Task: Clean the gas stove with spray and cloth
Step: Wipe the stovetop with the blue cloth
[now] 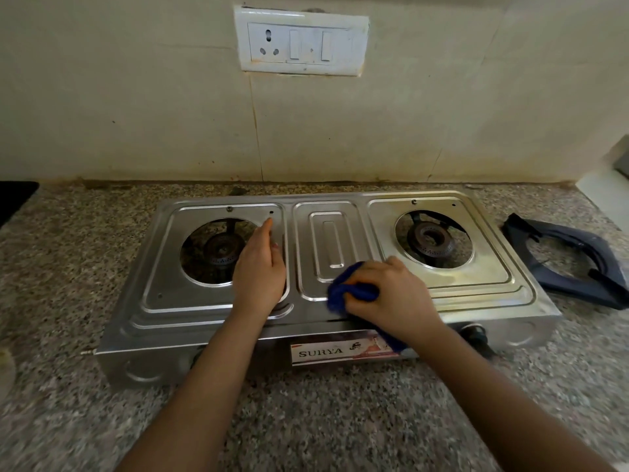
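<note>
A steel two-burner gas stove (pixel 332 233) stands on the speckled granite counter (pixel 85 250), its pan supports taken off. My left hand (pixel 260 267) lies flat with straight fingers on the stove top, just right of the left burner (pixel 218 252). My right hand (pixel 394 294) grips a bunched blue cloth (pixel 343 291) and presses it on the front of the centre panel. A strip of the cloth hangs under my wrist over the stove's front. The right burner (pixel 432 241) is uncovered. No spray bottle is in view.
A dark pan support (pixel 571 264) lies on the counter right of the stove. A wall socket plate (pixel 301 46) sits on the tiled wall behind. A black object's corner (pixel 15 199) shows at the left edge. A knob (pixel 474 332) sticks out at the stove's front right.
</note>
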